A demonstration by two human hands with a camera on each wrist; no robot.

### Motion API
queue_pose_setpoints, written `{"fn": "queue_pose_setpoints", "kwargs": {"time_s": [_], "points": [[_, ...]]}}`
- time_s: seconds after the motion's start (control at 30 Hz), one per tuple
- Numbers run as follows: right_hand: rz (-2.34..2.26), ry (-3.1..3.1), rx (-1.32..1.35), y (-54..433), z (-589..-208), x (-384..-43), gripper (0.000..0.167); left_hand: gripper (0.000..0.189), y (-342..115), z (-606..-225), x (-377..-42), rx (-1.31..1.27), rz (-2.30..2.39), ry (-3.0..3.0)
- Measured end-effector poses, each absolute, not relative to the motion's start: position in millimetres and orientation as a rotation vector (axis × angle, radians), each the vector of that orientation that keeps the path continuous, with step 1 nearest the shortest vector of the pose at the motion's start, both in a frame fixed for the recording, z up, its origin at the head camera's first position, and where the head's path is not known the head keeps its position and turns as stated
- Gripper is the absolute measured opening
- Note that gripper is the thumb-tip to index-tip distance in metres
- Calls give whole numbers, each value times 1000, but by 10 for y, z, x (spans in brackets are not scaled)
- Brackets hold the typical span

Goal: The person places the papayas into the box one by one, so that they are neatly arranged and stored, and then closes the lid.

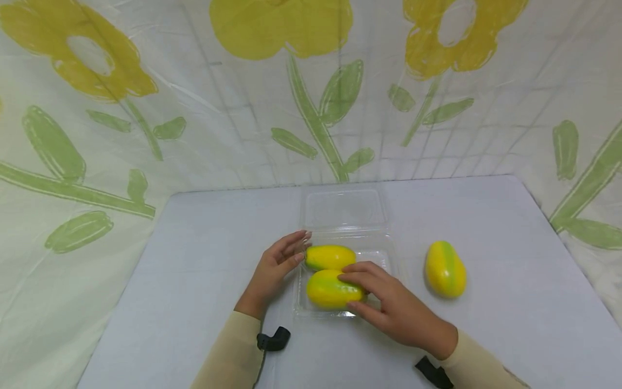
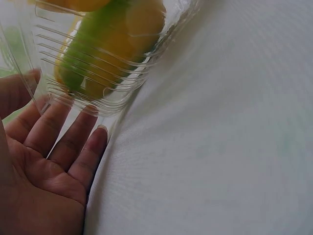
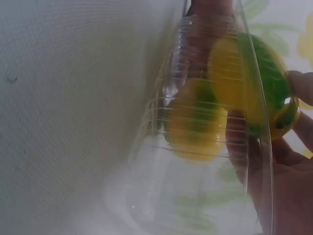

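My right hand (image 1: 405, 310) holds a yellow, green-streaked, papaya-shaped fruit (image 1: 328, 289) by its right end, thumb at the near side and fingers over the top. This fruit is over the near part of a clear plastic clamshell box (image 1: 384, 259). Behind it a second such fruit (image 1: 328, 256) lies sideways in the box. At the box's left wall is my left hand (image 1: 272, 270); in the left wrist view its fairly straight fingers (image 2: 61, 142) have their tips against the ribbed clear wall. The right wrist view shows the held fruit (image 3: 266, 83) higher than the other fruit (image 3: 195, 122).
A third yellow-green fruit (image 1: 445, 270) lies on the white table (image 1: 204, 259), right of the box. The box's lid (image 1: 344, 209) is folded back flat toward the rear edge. A flower-printed curtain (image 1: 194, 97) hangs behind and at both sides.
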State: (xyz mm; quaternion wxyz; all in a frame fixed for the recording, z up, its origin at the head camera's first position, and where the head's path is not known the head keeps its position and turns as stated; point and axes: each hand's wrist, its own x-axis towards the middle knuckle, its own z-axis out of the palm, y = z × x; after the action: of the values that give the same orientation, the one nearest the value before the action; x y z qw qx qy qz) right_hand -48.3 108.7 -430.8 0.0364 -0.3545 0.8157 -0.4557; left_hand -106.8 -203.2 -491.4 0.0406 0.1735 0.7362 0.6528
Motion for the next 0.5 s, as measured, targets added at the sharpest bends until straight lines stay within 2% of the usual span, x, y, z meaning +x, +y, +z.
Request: {"fn": "queue_pose_setpoints", "kwargs": {"time_s": [0.5], "points": [[-1350, 2514, -1139, 953, -4352, -535, 45, 52, -2048, -4928, -1066, 525, 2001, 2253]]}}
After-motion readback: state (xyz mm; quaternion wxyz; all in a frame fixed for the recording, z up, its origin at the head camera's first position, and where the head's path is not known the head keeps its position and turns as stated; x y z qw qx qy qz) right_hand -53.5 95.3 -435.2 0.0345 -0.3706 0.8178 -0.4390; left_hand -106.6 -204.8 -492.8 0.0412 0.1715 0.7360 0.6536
